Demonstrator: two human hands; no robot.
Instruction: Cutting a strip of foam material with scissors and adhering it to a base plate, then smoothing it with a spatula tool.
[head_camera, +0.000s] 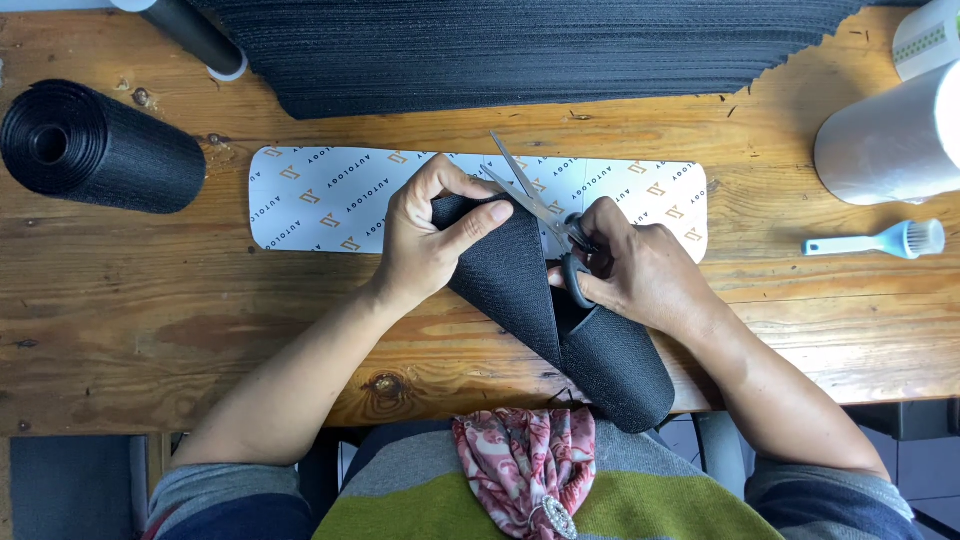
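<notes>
Black ribbed strip (520, 290) folded at counter (150, 310) edge, pinched in my left hand (425, 240) grip. My right hand (640, 275) grip closed around scissors (545, 215), blades spread at fold. I judge cut barely begun; most remains.

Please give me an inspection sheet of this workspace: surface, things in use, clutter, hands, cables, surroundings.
Surface: wooden table, worn, with knots.
Things in use: black webbing strip, folded; scissors, blades open above it; white printed sheet underneath.
Clutter: black roll at left; stacked black fabric at back; white roll and small brush at right.
Hands: left hand pinches the strip's fold; right hand has its grip on the scissors.
Cables: nothing seen.
Surroundings: patterned cloth at the person's chest.
</notes>
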